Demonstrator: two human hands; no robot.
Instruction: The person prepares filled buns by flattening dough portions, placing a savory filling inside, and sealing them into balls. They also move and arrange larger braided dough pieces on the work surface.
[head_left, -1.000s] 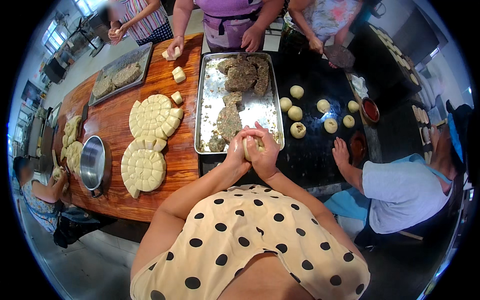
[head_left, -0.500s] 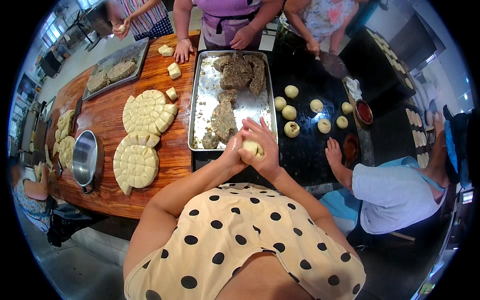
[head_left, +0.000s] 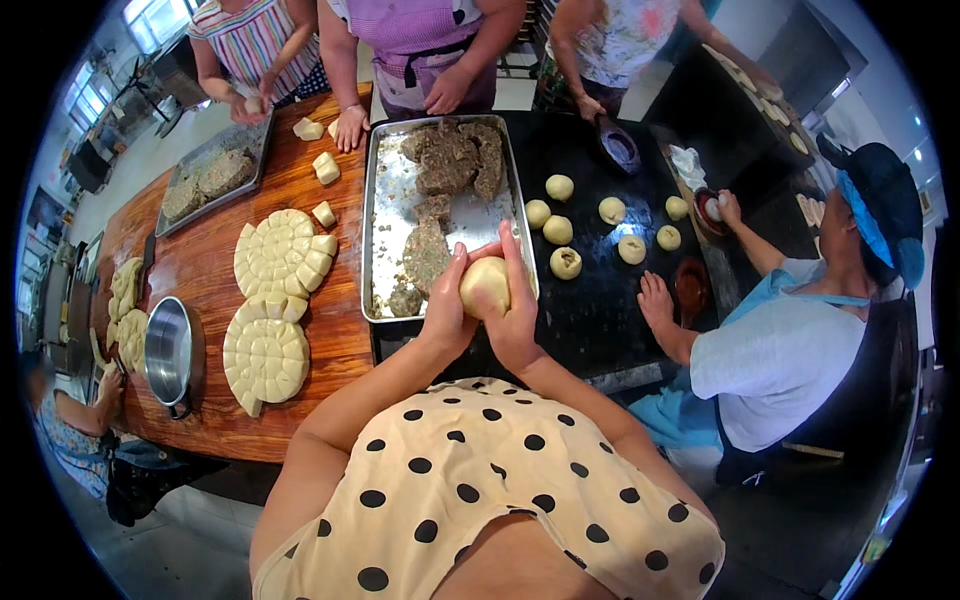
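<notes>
Up close, both hands cup one pale round ball of dough (head_left: pixel 486 283) just above the near edge of the long metal baking tray (head_left: pixel 385 200). The left hand (head_left: pixel 445 312) wraps the ball's left side, its fingers curled shut against the dough; the right hand (head_left: pixel 515 318) presses from the right, thumb and forefinger raised over the top — so the ball sits pinched between the two palms. That tray carries clumps of dark brown filling (head_left: pixel 450 160) (mostly at its far end). To its right, on the black worktop (head_left: pixel 600 300), lie several small finished dough balls (head_left: pixel 560 187), well apart from the hands. To the left, on the wooden worktop (head_left: pixel 200 265), rest two scored discs of pale dough (head_left: pixel 265 355) and a steel bowl (head_left: pixel 172 352). Other people's hands work at the far and right edges.
</notes>
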